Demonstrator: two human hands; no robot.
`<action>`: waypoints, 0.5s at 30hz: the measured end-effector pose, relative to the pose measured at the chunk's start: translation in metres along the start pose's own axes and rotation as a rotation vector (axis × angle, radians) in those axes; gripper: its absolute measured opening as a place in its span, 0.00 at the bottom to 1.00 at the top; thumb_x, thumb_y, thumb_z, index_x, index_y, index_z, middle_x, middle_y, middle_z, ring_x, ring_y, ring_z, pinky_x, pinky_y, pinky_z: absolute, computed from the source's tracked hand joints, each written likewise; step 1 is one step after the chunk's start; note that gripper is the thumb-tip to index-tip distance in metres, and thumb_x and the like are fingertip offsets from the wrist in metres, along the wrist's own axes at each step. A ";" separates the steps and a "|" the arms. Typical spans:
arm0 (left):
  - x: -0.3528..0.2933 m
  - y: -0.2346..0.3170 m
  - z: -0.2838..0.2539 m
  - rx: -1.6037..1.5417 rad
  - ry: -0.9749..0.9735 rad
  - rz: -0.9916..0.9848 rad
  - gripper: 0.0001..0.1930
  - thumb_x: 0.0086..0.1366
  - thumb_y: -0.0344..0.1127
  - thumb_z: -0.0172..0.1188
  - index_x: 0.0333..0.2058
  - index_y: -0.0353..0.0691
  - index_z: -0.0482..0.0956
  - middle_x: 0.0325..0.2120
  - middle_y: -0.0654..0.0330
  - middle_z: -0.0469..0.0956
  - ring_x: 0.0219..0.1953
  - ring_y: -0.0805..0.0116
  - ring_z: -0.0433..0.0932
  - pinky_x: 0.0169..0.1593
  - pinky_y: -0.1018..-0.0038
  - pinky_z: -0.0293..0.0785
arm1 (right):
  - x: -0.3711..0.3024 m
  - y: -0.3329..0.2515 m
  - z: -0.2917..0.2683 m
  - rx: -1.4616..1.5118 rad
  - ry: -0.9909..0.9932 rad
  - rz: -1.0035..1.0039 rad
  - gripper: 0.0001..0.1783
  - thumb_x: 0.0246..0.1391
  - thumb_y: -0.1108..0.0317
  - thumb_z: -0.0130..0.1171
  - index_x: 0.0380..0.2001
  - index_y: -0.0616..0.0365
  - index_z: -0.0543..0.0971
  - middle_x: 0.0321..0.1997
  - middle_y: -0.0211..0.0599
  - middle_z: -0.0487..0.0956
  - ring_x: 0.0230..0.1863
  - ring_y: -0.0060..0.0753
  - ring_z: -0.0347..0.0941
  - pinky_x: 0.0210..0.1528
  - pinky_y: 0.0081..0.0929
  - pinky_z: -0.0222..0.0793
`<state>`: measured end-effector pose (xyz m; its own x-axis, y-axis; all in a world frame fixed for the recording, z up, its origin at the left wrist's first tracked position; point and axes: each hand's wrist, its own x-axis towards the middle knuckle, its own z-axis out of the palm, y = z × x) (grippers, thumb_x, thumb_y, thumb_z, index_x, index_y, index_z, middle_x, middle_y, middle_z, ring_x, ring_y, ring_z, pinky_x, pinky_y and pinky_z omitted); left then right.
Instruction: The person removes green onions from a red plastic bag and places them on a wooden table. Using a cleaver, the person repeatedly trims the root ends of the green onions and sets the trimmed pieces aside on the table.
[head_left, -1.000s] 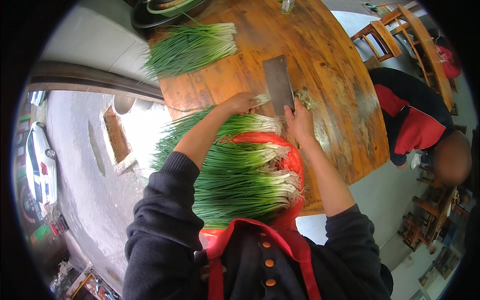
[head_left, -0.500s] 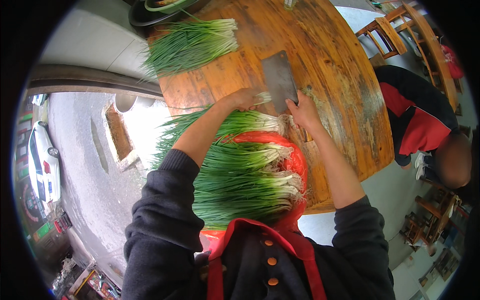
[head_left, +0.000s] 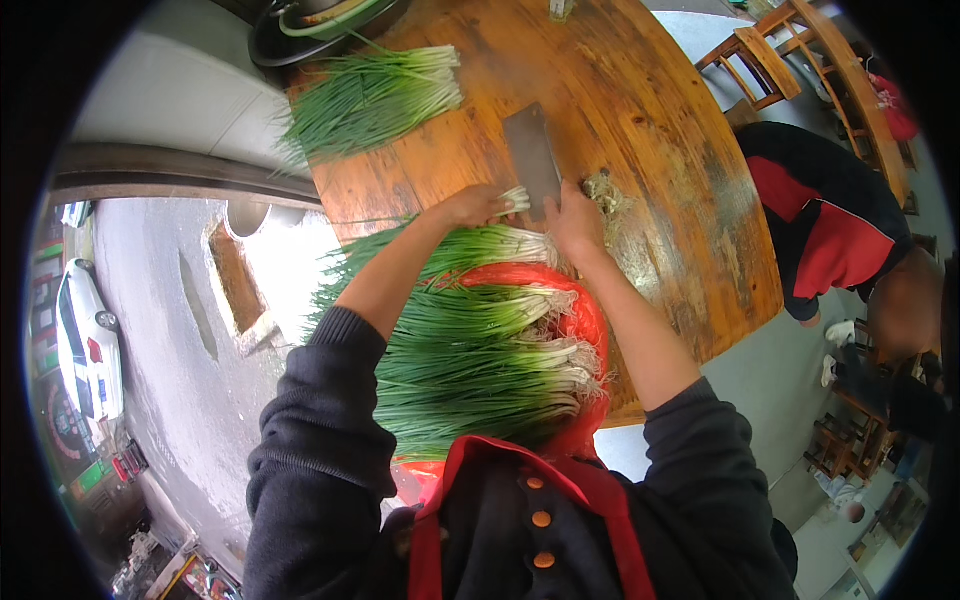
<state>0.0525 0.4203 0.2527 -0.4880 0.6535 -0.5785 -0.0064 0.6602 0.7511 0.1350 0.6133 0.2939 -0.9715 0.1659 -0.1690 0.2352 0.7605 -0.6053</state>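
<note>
My left hand point(head_left: 472, 205) is closed round a small bunch of scallions point(head_left: 516, 199), whose white ends stick out to the right. Close beside those ends stands the blade of a dark cleaver point(head_left: 533, 148); my right hand point(head_left: 574, 222) grips its handle. Cut-off roots point(head_left: 604, 192) lie on the wood just right of the cleaver. Nearer to me, a thick pile of scallions point(head_left: 470, 375) with roots still on spreads over a red plastic bag point(head_left: 597, 345). At the far left lies another bundle of scallions point(head_left: 390, 100), white ends to the right and rootless as far as I see.
All this rests on a wooden table point(head_left: 680, 220). A dark basin point(head_left: 270, 45) holding a green one stands at its far left corner, with a small glass point(head_left: 560, 8) at the far edge. A person in black and red point(head_left: 835, 215) bends at the right, near wooden stools point(head_left: 755, 65).
The cleaver has shifted slightly left against the white ends in my left hand. More cut roots now show beside it. The view has moved a little.
</note>
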 end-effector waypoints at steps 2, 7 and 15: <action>-0.016 0.009 -0.014 0.217 0.169 0.058 0.19 0.69 0.49 0.47 0.46 0.43 0.76 0.26 0.58 0.76 0.25 0.66 0.75 0.26 0.70 0.71 | 0.001 0.000 -0.001 0.008 0.000 -0.009 0.16 0.56 0.61 0.54 0.41 0.64 0.73 0.32 0.56 0.79 0.38 0.60 0.76 0.43 0.50 0.70; -0.059 0.050 -0.116 0.772 0.564 -0.099 0.19 0.67 0.49 0.48 0.51 0.45 0.72 0.43 0.48 0.78 0.45 0.46 0.76 0.45 0.56 0.73 | 0.001 0.000 0.000 -0.045 -0.015 -0.011 0.18 0.56 0.61 0.54 0.43 0.64 0.73 0.31 0.58 0.79 0.36 0.61 0.76 0.41 0.52 0.71; 0.012 -0.018 -0.148 1.173 0.651 -0.087 0.39 0.67 0.57 0.44 0.68 0.40 0.45 0.69 0.52 0.43 0.71 0.53 0.40 0.70 0.61 0.43 | -0.003 0.002 -0.002 0.023 0.017 -0.001 0.19 0.56 0.63 0.54 0.45 0.66 0.72 0.31 0.60 0.78 0.34 0.61 0.75 0.38 0.49 0.71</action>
<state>-0.0820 0.3615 0.2796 -0.8495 0.5162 -0.1091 0.5276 0.8294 -0.1836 0.1385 0.6154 0.2945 -0.9720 0.1763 -0.1555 0.2350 0.7460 -0.6231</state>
